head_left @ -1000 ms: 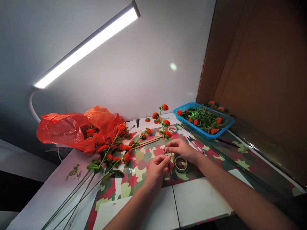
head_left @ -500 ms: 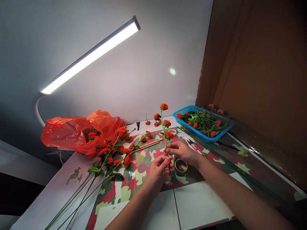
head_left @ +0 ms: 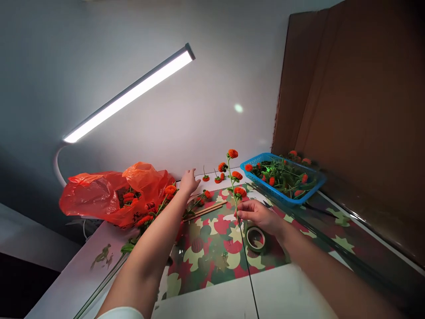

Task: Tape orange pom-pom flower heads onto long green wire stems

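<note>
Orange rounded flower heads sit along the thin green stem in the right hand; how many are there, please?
4: top orange flower head, left flower head just below, upper right flower head and lower right flower head. Others may be hidden.

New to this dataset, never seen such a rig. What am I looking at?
There is no machine: these are a person's bare hands, and every picture comes from one camera worn on the head, looking forward and down. The right hand pinches a stem with orange blooms, roughly upright. The left hand is stretched toward the back, near small loose blooms, open, with nothing visible in it. A roll of tape and thin wooden sticks lie on a camouflage-patterned sheet. At the right stands a blue basket of flowers; at the left, a red plastic bag.
</note>
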`<state>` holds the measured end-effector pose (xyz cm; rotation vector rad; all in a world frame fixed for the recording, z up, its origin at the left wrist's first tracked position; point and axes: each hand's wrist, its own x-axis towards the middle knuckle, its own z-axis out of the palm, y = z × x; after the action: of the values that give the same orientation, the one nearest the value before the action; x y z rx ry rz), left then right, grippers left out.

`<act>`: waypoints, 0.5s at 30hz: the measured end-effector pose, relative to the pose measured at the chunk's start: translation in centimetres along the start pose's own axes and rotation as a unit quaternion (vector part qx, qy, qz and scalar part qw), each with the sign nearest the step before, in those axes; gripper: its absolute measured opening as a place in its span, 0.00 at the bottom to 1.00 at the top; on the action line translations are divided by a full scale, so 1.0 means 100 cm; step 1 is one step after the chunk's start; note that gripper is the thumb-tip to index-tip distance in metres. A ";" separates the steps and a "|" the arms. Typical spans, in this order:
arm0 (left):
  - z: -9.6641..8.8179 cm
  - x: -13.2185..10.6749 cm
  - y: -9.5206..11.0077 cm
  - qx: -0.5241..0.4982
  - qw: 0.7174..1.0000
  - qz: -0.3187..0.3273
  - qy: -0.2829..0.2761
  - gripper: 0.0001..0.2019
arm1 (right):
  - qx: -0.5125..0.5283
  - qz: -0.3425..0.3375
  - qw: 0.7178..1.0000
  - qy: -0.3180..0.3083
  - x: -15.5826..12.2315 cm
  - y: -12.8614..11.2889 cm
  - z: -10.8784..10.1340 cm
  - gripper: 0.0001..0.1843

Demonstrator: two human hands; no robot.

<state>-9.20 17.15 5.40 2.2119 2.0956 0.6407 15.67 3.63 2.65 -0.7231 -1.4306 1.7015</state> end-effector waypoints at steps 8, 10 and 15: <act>0.019 0.044 0.002 0.053 0.967 0.238 -0.076 0.13 | 0.013 0.007 1.000 0.009 0.003 0.001 -0.004 0.18; 0.019 0.047 0.000 0.028 0.965 0.245 -0.088 0.11 | 0.013 -0.004 1.000 0.012 0.004 0.003 -0.006 0.17; 0.005 0.052 0.001 -0.078 0.979 0.177 -0.069 0.14 | 0.013 -0.011 1.000 0.008 0.005 0.005 -0.008 0.16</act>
<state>-8.90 22.31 6.43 2.4766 1.5438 0.6198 16.00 4.43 1.97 -0.7024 -1.3973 1.6914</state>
